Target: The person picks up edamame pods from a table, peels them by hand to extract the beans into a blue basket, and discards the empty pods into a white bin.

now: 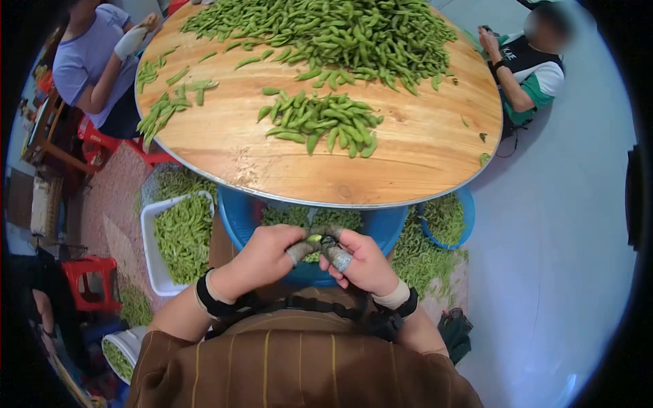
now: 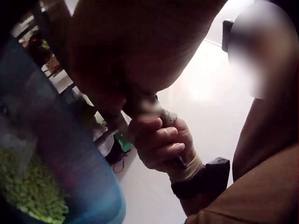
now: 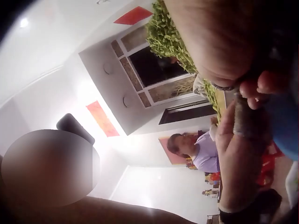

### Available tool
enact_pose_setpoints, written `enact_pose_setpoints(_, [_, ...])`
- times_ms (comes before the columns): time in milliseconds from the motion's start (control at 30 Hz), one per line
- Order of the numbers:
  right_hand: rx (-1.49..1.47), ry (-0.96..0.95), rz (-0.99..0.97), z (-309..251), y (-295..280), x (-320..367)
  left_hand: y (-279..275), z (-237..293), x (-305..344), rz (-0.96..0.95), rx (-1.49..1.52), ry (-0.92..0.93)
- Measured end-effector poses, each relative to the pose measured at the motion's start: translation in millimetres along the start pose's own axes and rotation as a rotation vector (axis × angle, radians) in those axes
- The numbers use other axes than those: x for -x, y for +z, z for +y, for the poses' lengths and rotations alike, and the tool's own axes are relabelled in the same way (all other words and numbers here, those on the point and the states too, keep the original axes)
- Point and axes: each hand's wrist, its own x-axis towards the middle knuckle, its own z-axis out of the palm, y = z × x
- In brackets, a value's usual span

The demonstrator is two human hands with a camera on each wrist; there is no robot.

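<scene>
Over the blue tub [image 1: 235, 224], both hands meet at a green soybean pod [image 1: 315, 238], largely hidden by the fingers. My left hand [image 1: 264, 253] pinches it between a thumb and forefinger wrapped in grey tape. From the other side my right hand [image 1: 366, 264], with taped fingers too, pinches the same pod. In the left wrist view, the curled fingers of the right hand [image 2: 159, 144] show while the pod is hidden. Shelled green beans [image 2: 28, 186] lie in the tub below.
The round wooden table [image 1: 422, 173] bears a small group of pods [image 1: 323, 122] and a large heap [image 1: 326, 34]. A white basin [image 1: 148, 234] of pods stands left, a blue basket [image 1: 469, 211] right. Two people sit at the table's sides. A red stool [image 1: 92, 282] is at left.
</scene>
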Motion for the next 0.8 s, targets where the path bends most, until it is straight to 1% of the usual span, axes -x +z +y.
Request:
enact_pose_setpoints(67, [-0.086,-0.043,0.005,3.3,1.0,1.0,-13.5,13.9,-2.9,-0.215,0.74,-0.719])
enact_pose_setpoints(100, [-0.096,-0.039,0.03,4.3,2.7,1.7,-5.3,6.7,2.1,-0.214,0.895,-0.769])
enact_pose_setpoints(133, [-0.097,-0.033,0.023,6.9,3.7,2.6,-0.3,0.9,5.6,-0.208,0.896,-0.778])
enact_pose_setpoints(200, [-0.042,-0.077,0.052,13.0,4.3,4.7,3.7,-8.0,9.6,-0.2,1.564,-0.961])
enact_pose_setpoints(233, [-0.047,-0.068,0.045,14.1,2.7,5.0,3.8,-8.2,10.3,-0.228,1.663,-0.983])
enact_pose_setpoints(267, [-0.066,-0.058,0.049,15.1,0.2,5.2,4.8,-8.0,10.2,-0.223,1.666,-1.003])
enact_pose_setpoints(333, [-0.124,-0.026,0.091,13.7,-1.0,3.9,10.1,-6.7,10.8,-0.232,1.415,-0.847])
enact_pose_setpoints(367, [-0.058,-0.026,0.138,13.1,-3.1,-0.8,9.7,-5.9,8.4,-0.236,1.316,-0.807])
enact_pose_setpoints(400, [0.01,-0.028,0.183,13.5,-3.8,-3.8,13.0,-6.2,9.5,-0.232,1.321,-0.825])
enact_pose_setpoints(433, [0.005,-0.018,0.176,20.4,-5.7,-8.6,16.6,-7.9,10.6,-0.228,1.131,-0.668])
enact_pose_setpoints(467, [0.234,-0.159,0.26,31.7,-9.5,-16.0,18.1,-9.0,11.7,-0.223,0.935,-0.51])
enact_pose_setpoints(500, [0.463,-0.302,0.342,34.5,-8.5,-20.9,16.3,-7.2,13.3,-0.206,0.835,-0.494])
enact_pose_setpoints(533, [0.459,-0.299,0.337,34.9,-7.6,-21.2,15.7,-7.8,15.1,-0.205,0.834,-0.501])
enact_pose_setpoints(600, [0.725,-0.339,0.416,30.6,-5.2,-20.1,15.7,-8.7,17.9,-0.142,0.504,-0.341])
enact_pose_setpoints(633, [0.724,-0.338,0.411,32.0,-7.3,-20.5,12.9,-7.9,18.2,-0.14,0.504,-0.346])
enact_pose_setpoints(700, [0.977,-0.456,0.489,34.2,-12.6,-21.2,4.0,-6.1,17.6,-0.241,0.57,-0.609])
enact_pose_setpoints(733, [0.976,-0.455,0.486,34.7,-10.2,-22.0,3.9,-7.1,19.2,-0.24,0.57,-0.612])
enact_pose_setpoints(800, [0.608,-0.46,0.44,33.1,-1.4,-20.9,6.4,-8.1,23.2,-0.254,0.442,-0.519])
